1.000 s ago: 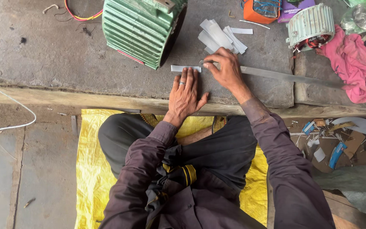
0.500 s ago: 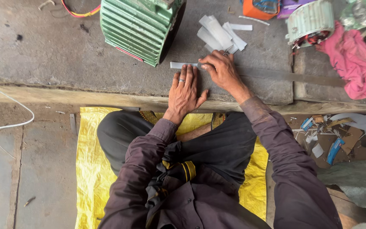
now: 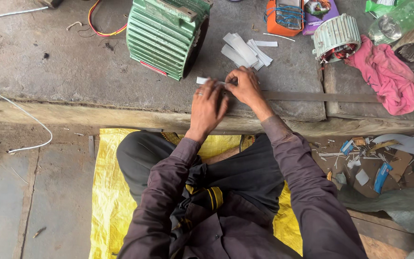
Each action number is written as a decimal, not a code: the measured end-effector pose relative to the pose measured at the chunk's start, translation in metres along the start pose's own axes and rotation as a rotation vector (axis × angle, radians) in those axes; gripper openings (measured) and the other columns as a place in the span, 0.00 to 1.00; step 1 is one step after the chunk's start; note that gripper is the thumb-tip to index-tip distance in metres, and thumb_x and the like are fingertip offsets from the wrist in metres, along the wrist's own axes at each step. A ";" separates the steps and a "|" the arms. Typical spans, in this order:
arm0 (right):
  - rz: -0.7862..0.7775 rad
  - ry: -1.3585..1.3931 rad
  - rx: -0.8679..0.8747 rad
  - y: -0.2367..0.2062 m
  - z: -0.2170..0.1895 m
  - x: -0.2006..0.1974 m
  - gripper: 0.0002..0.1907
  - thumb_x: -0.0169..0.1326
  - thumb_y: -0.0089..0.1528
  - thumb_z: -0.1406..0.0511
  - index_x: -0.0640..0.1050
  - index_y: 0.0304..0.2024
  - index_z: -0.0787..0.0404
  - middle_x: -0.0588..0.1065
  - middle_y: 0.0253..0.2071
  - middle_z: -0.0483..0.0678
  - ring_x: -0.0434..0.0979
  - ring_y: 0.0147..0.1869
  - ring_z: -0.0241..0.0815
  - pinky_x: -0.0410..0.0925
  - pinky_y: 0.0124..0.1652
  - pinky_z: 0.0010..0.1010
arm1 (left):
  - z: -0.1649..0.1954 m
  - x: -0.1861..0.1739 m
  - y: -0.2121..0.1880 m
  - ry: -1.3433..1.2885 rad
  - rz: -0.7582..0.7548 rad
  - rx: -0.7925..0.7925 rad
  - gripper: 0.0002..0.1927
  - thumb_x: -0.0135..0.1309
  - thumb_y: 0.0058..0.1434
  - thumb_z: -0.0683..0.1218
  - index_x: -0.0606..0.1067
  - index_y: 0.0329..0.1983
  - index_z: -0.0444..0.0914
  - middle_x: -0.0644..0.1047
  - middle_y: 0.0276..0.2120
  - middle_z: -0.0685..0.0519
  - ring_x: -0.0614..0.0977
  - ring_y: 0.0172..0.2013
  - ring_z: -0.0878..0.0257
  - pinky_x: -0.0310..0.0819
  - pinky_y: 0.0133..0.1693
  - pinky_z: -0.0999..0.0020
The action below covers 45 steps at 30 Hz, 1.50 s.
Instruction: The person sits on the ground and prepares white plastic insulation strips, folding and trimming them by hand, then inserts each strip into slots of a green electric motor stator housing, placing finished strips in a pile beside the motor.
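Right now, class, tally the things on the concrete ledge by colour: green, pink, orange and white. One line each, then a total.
Green: 3 – motor housing, small stator, bottle
Pink: 1 – cloth
Orange: 1 – meter
White: 2 – strip pile, strip under the left hand and right hand
Total: 7

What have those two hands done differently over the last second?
The right hand has drawn in leftward to meet the left hand, and both now press the white strip where it pokes out. The left hand's fingers have closed up. The green ribbed motor housing, strip pile and pink cloth stayed put.
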State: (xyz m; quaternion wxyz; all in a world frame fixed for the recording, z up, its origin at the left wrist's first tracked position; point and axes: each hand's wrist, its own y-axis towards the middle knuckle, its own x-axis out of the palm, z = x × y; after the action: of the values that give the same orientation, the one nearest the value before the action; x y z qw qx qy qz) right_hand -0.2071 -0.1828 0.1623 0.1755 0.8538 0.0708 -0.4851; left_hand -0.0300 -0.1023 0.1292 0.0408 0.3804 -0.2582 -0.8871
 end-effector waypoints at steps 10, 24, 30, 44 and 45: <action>0.105 0.815 0.357 -0.099 -0.056 -0.019 0.11 0.67 0.60 0.66 0.82 0.43 0.62 0.79 0.38 0.42 0.74 0.40 0.33 0.68 0.38 0.23 | 0.023 -0.030 0.014 -1.281 0.130 -0.505 0.16 0.65 0.64 0.48 0.83 0.49 0.32 0.85 0.39 0.48 0.84 0.36 0.61 0.82 0.38 0.63; 0.473 0.217 -0.191 -0.096 -0.075 -0.063 0.05 0.64 0.66 0.67 0.81 0.43 0.61 0.80 0.42 0.45 0.78 0.49 0.42 0.72 0.47 0.34 | 0.073 -0.076 0.013 -0.434 0.088 0.024 0.12 0.65 0.62 0.45 0.82 0.49 0.40 0.84 0.41 0.53 0.82 0.36 0.60 0.75 0.40 0.65; 0.345 0.374 -0.054 -0.095 -0.040 -0.036 0.06 0.64 0.65 0.66 0.81 0.43 0.59 0.80 0.41 0.43 0.77 0.42 0.35 0.71 0.42 0.28 | 0.042 -0.054 0.024 -0.229 0.005 0.152 0.03 0.61 0.67 0.46 0.82 0.40 0.43 0.83 0.39 0.55 0.77 0.34 0.63 0.65 0.39 0.63; -0.204 0.009 0.136 -0.022 0.020 -0.004 0.15 0.65 0.60 0.57 0.78 0.44 0.55 0.77 0.43 0.45 0.76 0.48 0.42 0.67 0.52 0.44 | -0.039 0.026 0.072 0.307 -0.328 0.008 0.08 0.55 0.63 0.49 0.78 0.40 0.41 0.77 0.42 0.47 0.75 0.50 0.50 0.64 0.52 0.44; -0.229 0.093 0.221 -0.019 0.021 -0.003 0.12 0.61 0.65 0.59 0.76 0.47 0.55 0.79 0.42 0.42 0.79 0.44 0.36 0.71 0.51 0.37 | -0.039 0.027 0.066 0.277 -0.264 0.013 0.09 0.56 0.62 0.50 0.78 0.40 0.41 0.77 0.42 0.48 0.75 0.50 0.51 0.64 0.52 0.43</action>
State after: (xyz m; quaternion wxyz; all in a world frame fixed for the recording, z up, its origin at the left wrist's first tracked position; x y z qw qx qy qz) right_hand -0.2316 -0.1725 0.1507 0.0207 0.8756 0.1221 -0.4669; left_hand -0.0299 -0.1831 0.1213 -0.0432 0.5296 -0.2038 -0.8222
